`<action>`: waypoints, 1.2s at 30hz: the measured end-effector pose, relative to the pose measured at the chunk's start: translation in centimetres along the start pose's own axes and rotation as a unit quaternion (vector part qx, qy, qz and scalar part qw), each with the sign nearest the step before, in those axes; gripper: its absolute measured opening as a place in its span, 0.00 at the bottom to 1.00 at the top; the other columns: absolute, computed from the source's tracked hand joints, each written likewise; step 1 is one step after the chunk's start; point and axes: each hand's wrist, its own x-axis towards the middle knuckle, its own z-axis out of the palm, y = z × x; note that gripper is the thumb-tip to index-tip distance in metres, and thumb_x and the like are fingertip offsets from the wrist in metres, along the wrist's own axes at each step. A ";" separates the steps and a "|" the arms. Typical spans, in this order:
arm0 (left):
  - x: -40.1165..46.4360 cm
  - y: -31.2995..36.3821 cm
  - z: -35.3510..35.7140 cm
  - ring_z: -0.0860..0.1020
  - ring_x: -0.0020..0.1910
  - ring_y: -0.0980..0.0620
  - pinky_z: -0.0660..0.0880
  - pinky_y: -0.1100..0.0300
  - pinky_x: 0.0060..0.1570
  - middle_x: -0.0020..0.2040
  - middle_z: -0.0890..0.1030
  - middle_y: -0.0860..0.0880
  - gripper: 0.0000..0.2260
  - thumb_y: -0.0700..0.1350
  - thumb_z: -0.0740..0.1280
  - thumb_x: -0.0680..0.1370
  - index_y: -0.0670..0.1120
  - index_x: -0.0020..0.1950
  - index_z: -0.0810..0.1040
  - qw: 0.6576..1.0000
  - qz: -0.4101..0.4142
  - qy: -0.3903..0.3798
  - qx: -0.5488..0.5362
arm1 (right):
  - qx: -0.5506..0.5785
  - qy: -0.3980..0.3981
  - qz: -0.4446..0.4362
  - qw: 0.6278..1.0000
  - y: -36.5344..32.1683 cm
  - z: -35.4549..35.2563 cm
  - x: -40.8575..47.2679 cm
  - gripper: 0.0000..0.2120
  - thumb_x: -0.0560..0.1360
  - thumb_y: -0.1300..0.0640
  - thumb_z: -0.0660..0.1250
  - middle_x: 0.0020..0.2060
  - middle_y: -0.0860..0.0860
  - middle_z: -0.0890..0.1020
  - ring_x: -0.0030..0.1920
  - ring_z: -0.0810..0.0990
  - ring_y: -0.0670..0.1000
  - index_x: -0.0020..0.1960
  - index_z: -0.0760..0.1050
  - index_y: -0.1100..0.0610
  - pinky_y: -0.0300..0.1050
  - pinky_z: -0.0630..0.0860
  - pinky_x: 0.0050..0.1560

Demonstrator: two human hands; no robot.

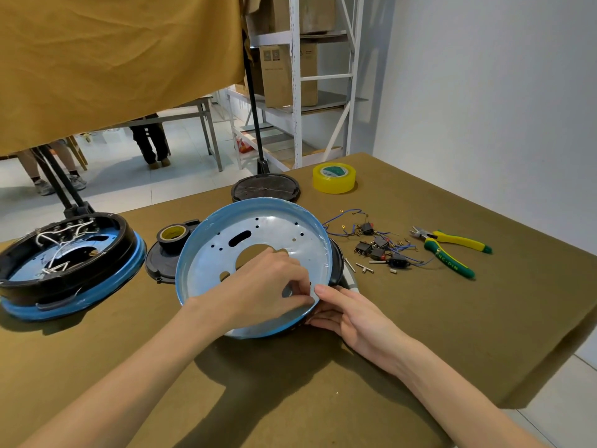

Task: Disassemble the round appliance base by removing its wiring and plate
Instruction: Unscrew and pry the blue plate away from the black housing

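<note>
A round blue-rimmed metal plate (268, 227) with several holes is tilted up over a black base part (337, 263) at the table's middle. My left hand (268, 286) lies inside the plate, its fingertips pinching at the near right rim. My right hand (342, 312) holds the plate's outer rim from the right, thumb on the edge beside the left fingers. A second round base (68, 266), black ring on blue, sits at the left with white wiring (64, 240) inside.
Removed switches and blue wires (374, 244) lie right of the plate, with small metal pins (361, 266) and green-yellow pliers (452, 250). Yellow tape (334, 177) and a black round cover (265, 187) sit farther back. Black tape roll (172, 236) rests on a black disc.
</note>
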 end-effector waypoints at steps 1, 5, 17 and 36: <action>0.0 0.0 0.2 0.75 0.45 0.58 0.70 0.62 0.52 0.43 0.82 0.59 0.07 0.57 0.71 0.79 0.54 0.49 0.83 1.000 0.000 0.001 0.019 | 0.002 0.001 0.000 1.000 0.0 0.0 0.0 0.25 0.74 0.51 0.72 0.55 0.60 0.85 0.56 0.84 0.56 0.66 0.77 0.63 0.50 0.80 0.62; -0.6 -0.1 -0.3 0.76 0.48 0.59 0.73 0.67 0.49 0.44 0.81 0.60 0.08 0.52 0.72 0.78 0.58 0.57 0.83 0.998 -0.011 -0.018 -0.059 | -0.003 -0.004 0.004 1.000 0.0 0.0 0.0 0.23 0.76 0.51 0.71 0.56 0.59 0.85 0.58 0.84 0.55 0.67 0.76 0.62 0.50 0.80 0.62; -0.7 -0.4 -0.2 0.75 0.48 0.60 0.66 0.70 0.48 0.44 0.82 0.61 0.07 0.53 0.71 0.79 0.59 0.55 0.85 0.999 -0.005 -0.010 -0.036 | -0.010 0.008 0.003 1.000 -0.2 0.3 -0.3 0.20 0.80 0.53 0.68 0.58 0.59 0.84 0.60 0.82 0.57 0.68 0.76 0.62 0.52 0.78 0.65; -0.9 -0.2 0.7 0.73 0.45 0.59 0.64 0.70 0.45 0.43 0.78 0.60 0.12 0.61 0.59 0.82 0.57 0.51 0.77 0.999 0.014 0.019 0.040 | -0.015 0.006 -0.008 1.000 0.0 0.5 -0.3 0.19 0.80 0.53 0.68 0.56 0.60 0.85 0.57 0.83 0.56 0.66 0.77 0.63 0.49 0.80 0.61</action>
